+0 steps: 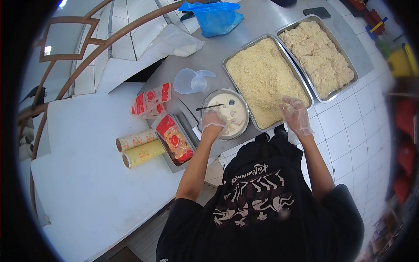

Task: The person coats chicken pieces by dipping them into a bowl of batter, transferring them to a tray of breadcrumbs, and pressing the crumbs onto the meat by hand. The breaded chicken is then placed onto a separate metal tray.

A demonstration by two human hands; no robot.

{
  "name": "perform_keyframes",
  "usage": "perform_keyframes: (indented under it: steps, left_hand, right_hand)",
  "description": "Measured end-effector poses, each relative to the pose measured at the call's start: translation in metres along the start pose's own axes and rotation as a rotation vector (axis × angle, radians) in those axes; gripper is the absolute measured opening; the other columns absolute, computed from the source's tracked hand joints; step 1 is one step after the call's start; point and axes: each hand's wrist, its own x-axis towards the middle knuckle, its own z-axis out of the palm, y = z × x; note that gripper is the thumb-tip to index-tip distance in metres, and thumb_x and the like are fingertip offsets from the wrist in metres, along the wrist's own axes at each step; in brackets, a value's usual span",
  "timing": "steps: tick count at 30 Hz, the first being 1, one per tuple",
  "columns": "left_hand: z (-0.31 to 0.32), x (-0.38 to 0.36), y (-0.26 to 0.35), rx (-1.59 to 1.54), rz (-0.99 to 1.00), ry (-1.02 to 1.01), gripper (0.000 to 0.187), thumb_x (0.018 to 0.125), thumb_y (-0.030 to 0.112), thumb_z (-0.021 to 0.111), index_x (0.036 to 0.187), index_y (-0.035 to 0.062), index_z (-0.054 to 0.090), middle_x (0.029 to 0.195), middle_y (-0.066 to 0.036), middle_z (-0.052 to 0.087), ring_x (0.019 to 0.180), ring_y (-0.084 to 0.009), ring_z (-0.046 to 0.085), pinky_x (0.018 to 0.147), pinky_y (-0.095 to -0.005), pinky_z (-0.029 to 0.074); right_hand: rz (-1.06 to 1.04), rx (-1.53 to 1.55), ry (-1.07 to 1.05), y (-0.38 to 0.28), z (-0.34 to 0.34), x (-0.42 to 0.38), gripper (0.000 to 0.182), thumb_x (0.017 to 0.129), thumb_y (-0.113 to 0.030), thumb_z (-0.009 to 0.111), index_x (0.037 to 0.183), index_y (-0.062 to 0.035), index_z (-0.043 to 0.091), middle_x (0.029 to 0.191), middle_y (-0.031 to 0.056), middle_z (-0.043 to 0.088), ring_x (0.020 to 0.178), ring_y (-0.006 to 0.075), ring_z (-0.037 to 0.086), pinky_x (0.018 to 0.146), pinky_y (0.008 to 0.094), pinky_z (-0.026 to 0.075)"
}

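Observation:
My left hand, in a clear plastic glove, reaches over the near left rim of a round bowl of creamy white batter. Its fingertips dip toward pale pieces in the batter, and whether they grip one is hidden. A dark thin-handled utensil lies across the bowl by that hand. My right hand, also gloved, hovers at the near right edge of a metal tray full of yellowish crumbs. Its fingers look loosely apart and crumb-dusted, with nothing visible in them.
Beside the crumbs stands a second tray heaped with breaded pieces. Around the bowl are a clear measuring jug, a knife, a metal pan holding a red package, and two rolls. A blue bag sits farther back.

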Motion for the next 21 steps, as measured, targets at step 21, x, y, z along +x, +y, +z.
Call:
perform_keyframes:
  steps: [21]
  left_hand:
    - [-0.095, -0.084, -0.014, -0.606, -0.198, 0.159, 0.021, 0.086, 0.019, 0.067, 0.091, -0.0002, 0.072, 0.081, -0.011, 0.071, 0.069, -0.0178, 0.061, 0.062, -0.0344, 0.047]
  right_hand:
    - [0.007, -0.013, -0.084, -0.004, 0.000, 0.019, 0.032, 0.087, -0.026, 0.072, 0.111, -0.0045, 0.071, 0.109, 0.0179, 0.070, 0.107, 0.0336, 0.065, 0.094, 0.0395, 0.049]
